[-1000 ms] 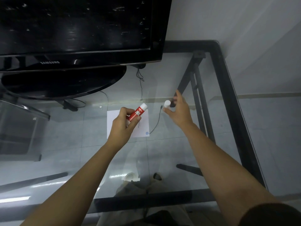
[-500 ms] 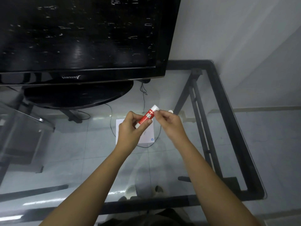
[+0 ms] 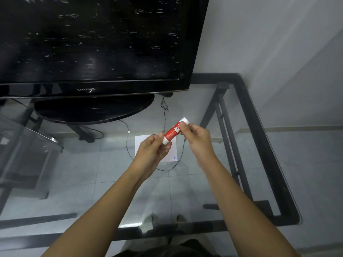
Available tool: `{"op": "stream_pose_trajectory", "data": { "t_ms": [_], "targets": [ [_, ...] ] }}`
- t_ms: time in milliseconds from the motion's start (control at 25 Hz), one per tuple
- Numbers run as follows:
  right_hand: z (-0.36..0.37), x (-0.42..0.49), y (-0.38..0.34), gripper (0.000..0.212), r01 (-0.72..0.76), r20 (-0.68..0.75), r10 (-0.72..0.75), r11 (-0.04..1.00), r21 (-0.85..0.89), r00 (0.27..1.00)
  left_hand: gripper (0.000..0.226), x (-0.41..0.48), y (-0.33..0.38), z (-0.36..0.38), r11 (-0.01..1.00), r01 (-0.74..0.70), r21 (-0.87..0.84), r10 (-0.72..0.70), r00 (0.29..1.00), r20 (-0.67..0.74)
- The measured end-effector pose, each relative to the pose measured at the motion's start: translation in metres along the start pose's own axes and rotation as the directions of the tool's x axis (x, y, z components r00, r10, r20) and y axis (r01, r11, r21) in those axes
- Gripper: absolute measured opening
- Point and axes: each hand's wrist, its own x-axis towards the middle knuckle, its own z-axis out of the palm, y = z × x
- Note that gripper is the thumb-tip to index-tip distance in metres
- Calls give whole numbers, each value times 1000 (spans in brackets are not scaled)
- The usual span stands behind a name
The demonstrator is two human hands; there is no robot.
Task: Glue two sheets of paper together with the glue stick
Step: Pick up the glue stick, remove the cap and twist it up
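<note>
Now that my right hand (image 3: 196,138) had pressed the cap back on, both grips clasped the stick (image 3: 174,132) at frame centre; gluing looked finished.

paper (image 3: 171,154) half hidden, television (image 3: 92,43) cropped

Bare glass table (image 3: 213,182) lies open around the paper (image 3: 171,153) (television (image 3: 92,43) blocks the far-left side).

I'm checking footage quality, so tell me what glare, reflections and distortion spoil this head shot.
Head view: dim, cool light; the glass table mirrors the arms and shows the floor through it; streaky reflections on the TV screen; wide-angle bending at the table frame; the glue stick, held by left hand and right hand, stays sharp.
</note>
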Motion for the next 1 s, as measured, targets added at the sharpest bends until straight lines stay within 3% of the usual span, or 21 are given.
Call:
{"op": "stream_pose_trajectory", "data": {
  "t_ms": [80,120,160,200,240,280,320,360,400,440,480,560,640,680,720,760,800,840,880,960,1000],
  "targets": [
    [3,0,-3,26,-7,-33,7,1000,3,999,8,-3,2,-1,979,-150,140,152,988,-1],
    [4,0,-4,28,-23,-48,22,1000,-9,999,5,-5,3,-3,918,-267,293,277,961,9],
    [5,0,-5,30,-43,-57,42,999,-31,998,12,-4,3,-7,750,-411,519,455,889,47],
    [7,0,-5,33,-64,-55,61,997,-50,997,18,-4,4,-10,460,-518,721,628,764,148],
    [9,0,-7,34,-78,-38,76,995,-54,996,22,-2,2,-15,133,-567,813,720,619,314],
    [11,0,-8,32,-83,-12,83,996,-45,996,25,-1,1,-18,-62,-567,821,747,519,415],
    [13,0,-10,31,-81,11,81,996,-35,997,27,0,0,-19,-46,-566,823,748,527,404],
    [14,0,-13,31,-73,21,74,997,-34,997,28,-2,2,-17,174,-557,812,711,642,288],
    [15,1,-15,31,-63,21,64,997,-42,998,26,-8,8,-11,502,-489,714,585,800,137],
    [15,2,-17,31,-53,19,54,997,-53,998,22,-9,9,-9,783,-371,499,391,918,67],
    [15,3,-19,31,-45,21,47,997,-67,999,21,-8,8,-9,918,-260,299,263,964,31],
    [16,4,-22,29,-36,25,38,996,-83,999,19,-3,9,-12,979,-159,131,162,987,-9],
    [16,4,-24,25,-34,15,35,996,-81,999,9,-7,14,-9,908,-293,300,309,951,-6],
    [17,4,-25,22,-39,10,40,996,-86,999,9,-7,13,-13,731,-421,537,481,876,31],
    [18,4,-24,21,-50,8,51,995,-91,999,12,-7,12,-16,449,-503,738,653,749,113],
    [20,3,-24,19,-63,8,64,994,-89,998,15,-5,9,-20,166,-526,834,748,618,241],
    [22,2,-23,18,-73,11,74,994,-78,997,19,-4,7,-22,9,-533,846,779,534,328],
    [23,2,-23,18,-73,14,74,995,-66,997,24,-4,7,-22,47,-552,833,775,546,318],
    [24,2,-23,17,-66,19,67,996,-54,998,29,-6,9,-21,258,-553,792,720,657,224],
    [23,2,-24,16,-40,33,41,998,-44,999,25,-10,18,-13,811,-359,462,376,925,59],
    [23,3,-25,16,-31,40,33,998,-46,999,24,-8,18,-13,934,-238,265,237,971,36]
  ]
}}
